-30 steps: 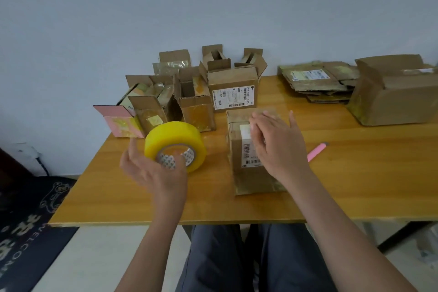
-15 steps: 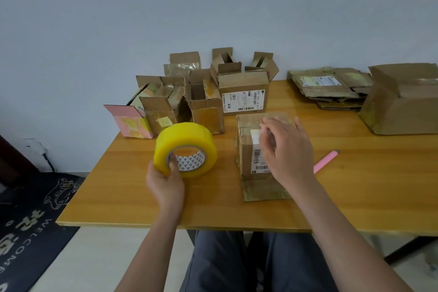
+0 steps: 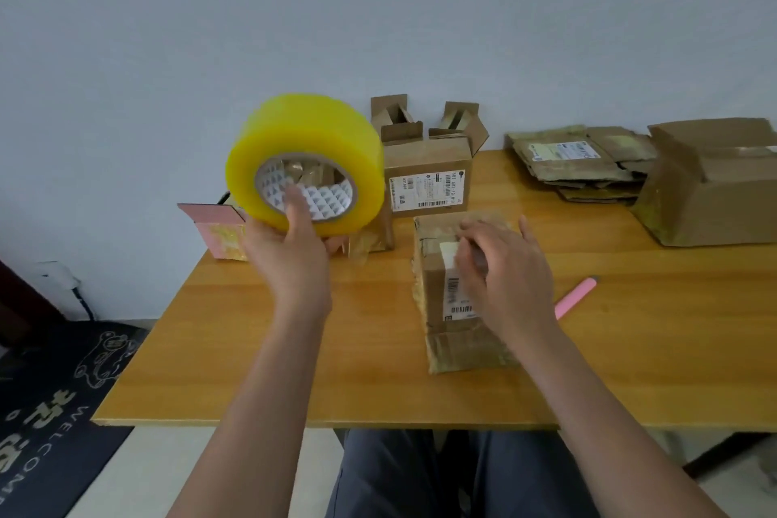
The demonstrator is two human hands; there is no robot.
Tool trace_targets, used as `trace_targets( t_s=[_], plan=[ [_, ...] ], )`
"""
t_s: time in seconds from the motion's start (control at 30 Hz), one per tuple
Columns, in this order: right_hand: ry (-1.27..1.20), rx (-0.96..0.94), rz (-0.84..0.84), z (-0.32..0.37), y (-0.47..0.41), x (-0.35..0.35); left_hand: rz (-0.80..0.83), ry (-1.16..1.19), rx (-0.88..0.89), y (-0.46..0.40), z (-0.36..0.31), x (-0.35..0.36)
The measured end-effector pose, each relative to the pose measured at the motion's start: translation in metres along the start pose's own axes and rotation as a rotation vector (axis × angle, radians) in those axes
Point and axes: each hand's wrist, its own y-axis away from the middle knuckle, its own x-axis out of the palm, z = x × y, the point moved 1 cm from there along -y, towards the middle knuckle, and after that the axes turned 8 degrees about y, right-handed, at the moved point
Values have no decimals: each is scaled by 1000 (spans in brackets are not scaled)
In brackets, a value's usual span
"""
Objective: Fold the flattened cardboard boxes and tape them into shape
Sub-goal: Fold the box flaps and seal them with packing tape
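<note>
Yellow wide roll of packing tape (image 3: 305,164), raised clear of the wooden counter (image 3: 260,349); left hand (image 3: 286,248) grips it from below, thumb hooked inside the patterned cardboard core, remaining fingers wrapped under the outer rim; small folded brown cardboard box with a barcode label (image 3: 441,286), standing on the counter directly beneath the right hand (image 3: 502,269); right-hand fingers (image 3: 469,238) bent down onto the box's top edge near the white label, pressing it; whether they pinch a tape end cannot be told; pink flat stick-shaped tool (image 3: 575,297), lying on the counter just beyond the right hand's outer side; labelled open-flapped brown carton (image 3: 426,181), past the fingertips of both hands, toward the wall; pink-sided small carton (image 3: 218,229), just outside the left hand; stack of flattened brown cardboard boxes (image 3: 580,162) and large open brown carton (image 3: 714,185), well away beyond the right hand.
</note>
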Motion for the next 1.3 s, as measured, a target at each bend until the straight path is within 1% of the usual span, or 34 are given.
trace_targets(
  t_s=[0.07,0.17,0.3,0.37,0.53,0.6,0.67,0.77,0.87,0.97,1.03,1.1,1.2,1.3],
  plan=[
    [-6,6,47,1,-2,-5,33,69,-36,-7,-21,17],
    [-69,30,99,1,-10,-15,128,74,-83,-6,-34,36],
    [-311,54,46,-9,-21,-26,218,79,-155,7,-36,56],
    [-394,55,52,-16,-26,-33,275,89,-184,14,-35,67],
    [-597,127,197,-32,-35,-40,429,144,-277,33,-27,99],
    [-753,211,215,-37,-36,-38,461,161,-323,37,-21,111],
    [-853,275,226,-41,-37,-39,480,167,-357,41,-13,119],
    [-881,314,230,-48,-39,-40,484,196,-405,43,-1,125],
    [-1016,417,216,-57,-41,-35,451,220,-440,43,8,123],
    [-1001,479,201,-60,-42,-31,409,209,-441,41,13,117],
    [-984,567,199,-63,-42,-25,360,184,-413,39,18,111],
    [-980,654,200,-65,-43,-20,287,101,-353,35,26,102],
    [-944,696,186,-62,-43,-14,226,-48,-267,33,44,87],
    [-845,677,106,-56,-42,-13,209,-93,-197,32,53,82]
  ],
)
